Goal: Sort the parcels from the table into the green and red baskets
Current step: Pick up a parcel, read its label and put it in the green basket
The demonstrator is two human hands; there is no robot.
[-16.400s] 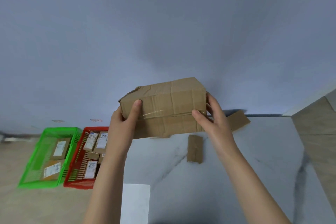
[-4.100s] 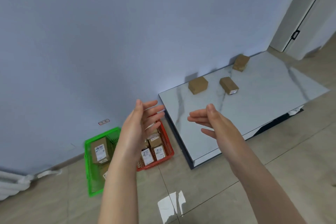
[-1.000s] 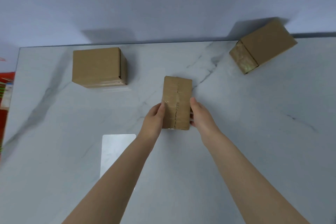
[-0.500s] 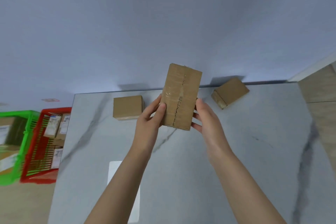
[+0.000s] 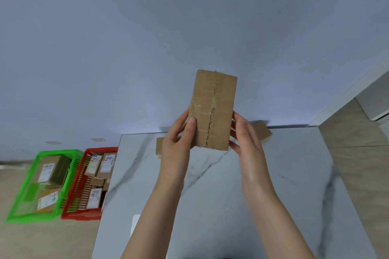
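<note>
Centre frame: left hand (image 5: 179,139) and right hand (image 5: 245,134) are gripping an upright, taped, oblong cardboard parcel (image 5: 212,109) above the marble-veined table (image 5: 273,185), fingers apparently curled behind.

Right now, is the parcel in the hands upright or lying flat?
Upright: the cardboard parcel stands on end, left hand and right hand gripping its lower sides.

You have open table (image 5: 221,206) surface near you. Two boxes stand at its far edge, the left box (image 5: 159,147) and the right box (image 5: 263,132). Left of the table, the red basket (image 5: 101,149) and the green basket (image 5: 59,151) are open on top.
</note>
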